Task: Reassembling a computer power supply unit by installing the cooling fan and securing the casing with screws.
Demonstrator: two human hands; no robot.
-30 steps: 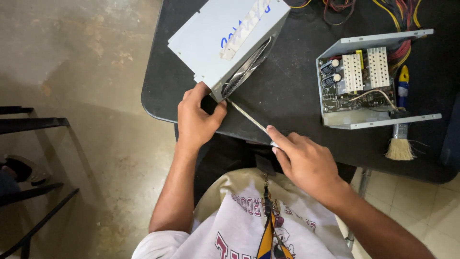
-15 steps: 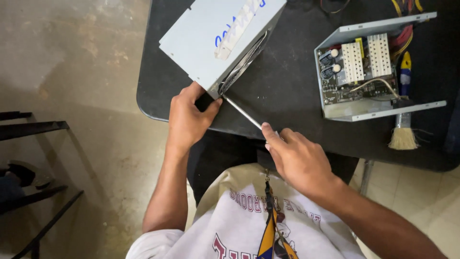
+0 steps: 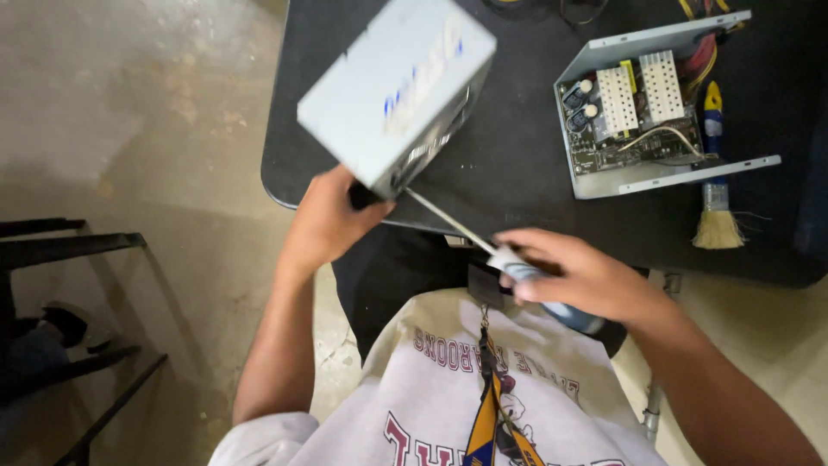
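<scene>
Left hand (image 3: pixel 332 220) clasps the corner of a grey metal power-supply cover (image 3: pixel 397 91), tilted over a black worktop (image 3: pixel 517 181); right hand's (image 3: pixel 586 276) grip pinches a screwdriver (image 3: pixel 483 246).

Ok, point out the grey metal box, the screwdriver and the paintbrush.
Grey metal box (image 3: pixel 388 95): head view, on its broad flat face.
Long steel-shafted screwdriver (image 3: pixel 448 220): head view, mid-shaft.
Paintbrush with blue-and-yellow handle (image 3: pixel 716 226): head view, on the pale bristles.

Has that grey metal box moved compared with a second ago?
Yes. The grey metal box, gripped at its near corner by the left hand, has tilted up and swung nearer the open circuit-board case, which stayed put on the black table.
</scene>
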